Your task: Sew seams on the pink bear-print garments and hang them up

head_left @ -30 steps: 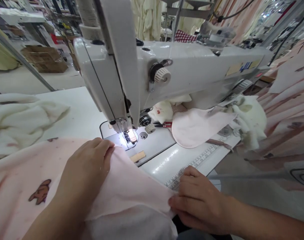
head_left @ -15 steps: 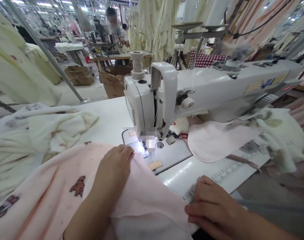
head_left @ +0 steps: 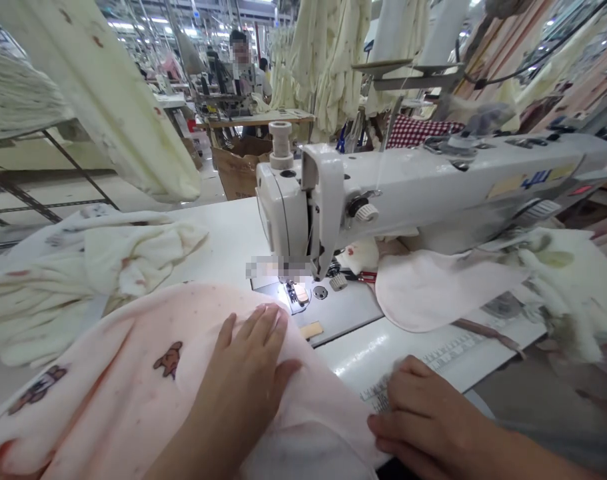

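Note:
Pink fleece fabric (head_left: 128, 340) with small bear prints spreads over the left and front of the sewing table. On its upper edge, just short of the lit needle area, my left hand (head_left: 250, 373) lies flat with the fingers stretched out. My right hand (head_left: 423, 413) is closed, thumb and fingers pinching the fabric's near right edge. Beyond both hands stands a white sewing machine (head_left: 303, 207), its needle partly blurred out. The metal bed plate (head_left: 343, 313) shows to the right of the fabric's edge.
Cream printed fabric (head_left: 128, 260) is heaped at the left of the table. Right of the needle lie a rounded pale pink piece (head_left: 423, 290), red-handled snips (head_left: 366, 277) and more cream cloth (head_left: 568, 280). A cardboard box (head_left: 238, 170) and a seated person (head_left: 246, 73) are behind.
My left hand has gone from gripping the fabric's edge to lying flat with fingers spread, a little further right. My right hand keeps its pinch. The whole view has shifted slightly.

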`<move>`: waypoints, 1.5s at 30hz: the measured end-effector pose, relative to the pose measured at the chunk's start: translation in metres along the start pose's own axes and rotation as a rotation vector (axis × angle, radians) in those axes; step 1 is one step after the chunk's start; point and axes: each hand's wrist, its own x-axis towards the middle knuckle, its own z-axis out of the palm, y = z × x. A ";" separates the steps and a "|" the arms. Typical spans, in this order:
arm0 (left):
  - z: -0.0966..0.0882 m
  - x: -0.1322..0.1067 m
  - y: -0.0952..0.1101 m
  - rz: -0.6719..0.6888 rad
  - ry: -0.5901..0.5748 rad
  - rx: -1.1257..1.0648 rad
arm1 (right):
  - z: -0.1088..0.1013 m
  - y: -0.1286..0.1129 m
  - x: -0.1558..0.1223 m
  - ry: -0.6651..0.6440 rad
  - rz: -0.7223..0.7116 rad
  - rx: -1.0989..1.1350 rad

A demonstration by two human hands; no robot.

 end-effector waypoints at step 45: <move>0.004 0.012 -0.012 0.114 0.018 -0.230 | 0.001 0.013 0.016 -0.095 -0.140 -0.169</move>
